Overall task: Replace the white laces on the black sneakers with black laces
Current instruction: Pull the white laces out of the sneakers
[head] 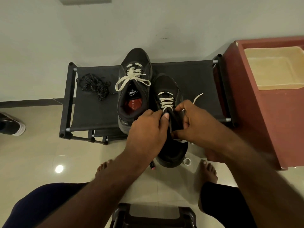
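I see black sneakers (pixel 136 60) with off-white laces (pixel 131 74) — the loose laces (pixel 94 85) are black, pale-flecked. Rack (pixel 194 83) black, insole patch (pixel 131 104) red, bin (pixel 263 120) maroon — tray (pixel 273 69) inside cream.

Left grip (pixel 146 129), right grip (pixel 195 123) — both pinching

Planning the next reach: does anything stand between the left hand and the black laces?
Yes. The tied sneaker has its heel between the left hand and the black laces, which lie left of it on the rack.
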A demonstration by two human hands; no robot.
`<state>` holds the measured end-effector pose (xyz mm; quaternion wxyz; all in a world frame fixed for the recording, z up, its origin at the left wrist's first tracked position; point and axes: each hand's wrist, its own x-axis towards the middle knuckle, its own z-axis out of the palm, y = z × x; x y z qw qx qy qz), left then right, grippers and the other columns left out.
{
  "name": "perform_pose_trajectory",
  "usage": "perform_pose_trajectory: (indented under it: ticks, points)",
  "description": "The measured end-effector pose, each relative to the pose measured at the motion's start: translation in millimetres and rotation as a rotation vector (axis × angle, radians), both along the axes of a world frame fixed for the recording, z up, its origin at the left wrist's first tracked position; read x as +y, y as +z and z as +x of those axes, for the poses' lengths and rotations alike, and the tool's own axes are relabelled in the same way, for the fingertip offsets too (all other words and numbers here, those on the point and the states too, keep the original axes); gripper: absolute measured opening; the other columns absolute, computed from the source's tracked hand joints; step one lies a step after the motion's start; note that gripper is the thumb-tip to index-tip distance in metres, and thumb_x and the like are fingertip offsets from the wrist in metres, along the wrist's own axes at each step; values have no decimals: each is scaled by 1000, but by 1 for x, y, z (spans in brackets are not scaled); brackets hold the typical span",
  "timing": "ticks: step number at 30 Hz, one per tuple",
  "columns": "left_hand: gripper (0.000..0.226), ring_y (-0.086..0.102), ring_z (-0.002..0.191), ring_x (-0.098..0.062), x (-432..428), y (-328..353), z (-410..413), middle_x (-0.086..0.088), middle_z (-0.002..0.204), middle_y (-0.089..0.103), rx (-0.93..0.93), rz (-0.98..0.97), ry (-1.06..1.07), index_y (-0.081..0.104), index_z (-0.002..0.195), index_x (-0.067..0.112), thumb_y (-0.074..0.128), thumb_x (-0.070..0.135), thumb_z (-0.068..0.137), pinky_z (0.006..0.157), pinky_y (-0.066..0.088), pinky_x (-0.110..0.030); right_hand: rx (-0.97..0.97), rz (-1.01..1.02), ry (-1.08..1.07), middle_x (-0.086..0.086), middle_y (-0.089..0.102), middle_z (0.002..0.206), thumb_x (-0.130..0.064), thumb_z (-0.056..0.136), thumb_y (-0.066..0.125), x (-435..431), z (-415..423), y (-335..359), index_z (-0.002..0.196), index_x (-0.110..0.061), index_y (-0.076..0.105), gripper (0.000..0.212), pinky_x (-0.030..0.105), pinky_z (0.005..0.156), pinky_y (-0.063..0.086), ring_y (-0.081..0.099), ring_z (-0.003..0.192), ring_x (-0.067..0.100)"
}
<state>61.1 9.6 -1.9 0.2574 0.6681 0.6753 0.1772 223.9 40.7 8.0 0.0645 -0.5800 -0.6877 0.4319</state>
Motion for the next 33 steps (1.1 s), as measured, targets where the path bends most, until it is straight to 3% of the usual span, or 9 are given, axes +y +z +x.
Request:
perform_pose_trajectory:
  ticks: [3,7,10,13,16,19,24,29,33]
  points:
    - [34,52,82,-10,-1,-1,-1,5,91,54,22,-6,-14,65,114,19,42,40,101,74,47,-29,58,-22,-12,-6,61,70,-20,76,84,-1,-1,-3,124,-24,46,62,16,54,44,60,58,0]
    - [30,49,82,-11,3,-3,-4,4,92,51,65,-16,-36,62,123,20,47,34,100,72,43,-25,175,-91,-71,5,69,74,-25,90,72,4,6,0,130,-22,54,44,21,58,52,64,60,7]
    - [33,49,83,-11,3,-2,-3,4,94,49,62,-19,-42,59,128,21,47,33,101,72,41,-24,218,-33,-166,3,70,77,-36,96,63,4,3,0,113,-26,69,21,18,58,53,64,61,6]
    - [35,50,87,-11,1,-2,-2,3,99,49,72,-41,-59,56,132,22,45,34,101,74,41,-24,278,-6,-276,6,70,73,-26,97,62,6,-2,-3,94,-19,75,15,19,54,52,61,56,7]
    - [40,52,90,-14,-2,-2,-2,-1,106,52,70,-57,-75,51,139,20,44,35,102,78,46,-27,273,2,-296,6,71,70,-18,96,66,7,-5,-6,90,-15,74,11,13,51,47,60,54,3]
    - [46,47,91,-10,-5,-4,-3,-3,113,51,75,-76,-95,44,146,18,43,35,103,78,39,-21,269,32,-290,1,70,66,-15,94,68,7,-8,-7,86,-14,74,9,11,50,45,62,53,2]
    - [47,53,96,-15,-7,-5,-2,-4,116,49,88,-93,-111,43,146,15,44,34,103,75,37,-20,212,92,-278,0,68,63,-14,90,65,8,-17,-10,80,-16,68,11,20,53,52,64,55,10]
    - [46,52,102,-13,-7,-7,-3,0,122,46,97,-109,-111,42,146,19,40,36,104,77,33,-18,651,-21,-659,-5,55,56,-9,96,55,20,-5,7,79,-15,62,19,24,48,45,52,52,11]
    - [46,51,100,-13,-6,-7,-4,0,120,48,85,-101,-91,43,146,20,41,36,103,76,34,-18,412,-92,-418,0,67,69,-12,92,63,16,6,0,83,-14,70,11,25,54,48,60,60,10]
